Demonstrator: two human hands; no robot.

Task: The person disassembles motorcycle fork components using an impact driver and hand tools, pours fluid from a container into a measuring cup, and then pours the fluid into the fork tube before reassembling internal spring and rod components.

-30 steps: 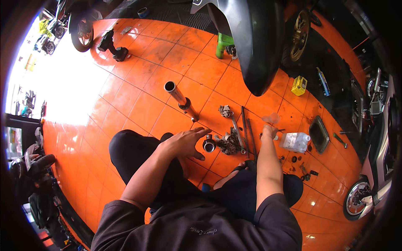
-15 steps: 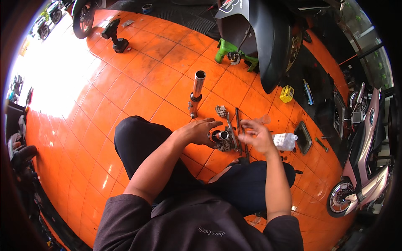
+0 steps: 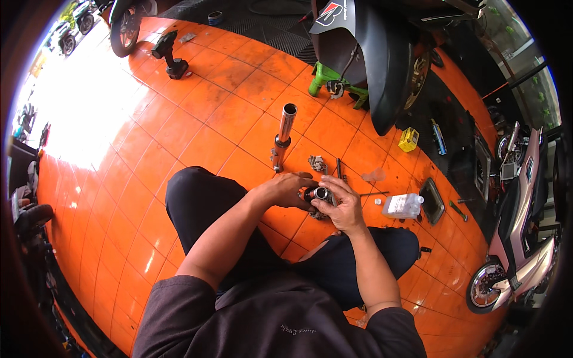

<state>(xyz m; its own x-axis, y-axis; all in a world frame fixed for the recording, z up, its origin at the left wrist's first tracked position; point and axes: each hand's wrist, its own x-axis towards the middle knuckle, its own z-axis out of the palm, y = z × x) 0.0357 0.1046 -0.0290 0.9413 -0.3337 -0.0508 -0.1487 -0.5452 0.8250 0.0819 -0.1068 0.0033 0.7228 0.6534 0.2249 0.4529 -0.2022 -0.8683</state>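
Note:
A motorcycle fork leg [image 3: 321, 193] stands between my knees, its round open top facing up at me. My left hand [image 3: 285, 190] is wrapped round its left side. On the other side, my right hand [image 3: 340, 206] curls its fingers and thumb about the rim. The lower part of this leg is hidden by my hands. A second fork leg [image 3: 284, 134] stands upright on the tiles just beyond, apart from my hands. One crumpled rag [image 3: 317, 163] lies past my fingers, and another rag [image 3: 319, 214] shows below them. Part of a dark spring [image 3: 339, 169] sticks out beyond my right hand.
Right of my knee lie a clear bottle [image 3: 402, 206], a white cap [image 3: 378, 201], a dark tray [image 3: 432, 200] and a wrench [image 3: 458, 210]. Farther off are a yellow box [image 3: 409, 139], a green stool [image 3: 325, 77] under motorcycle bodywork [image 3: 385, 71], a cordless drill [image 3: 170, 55] and a parked motorcycle [image 3: 516, 221].
My right hand has moved left from above the spring and closed on the fork leg's top. My left hand stays on the leg. The view has shifted slightly.

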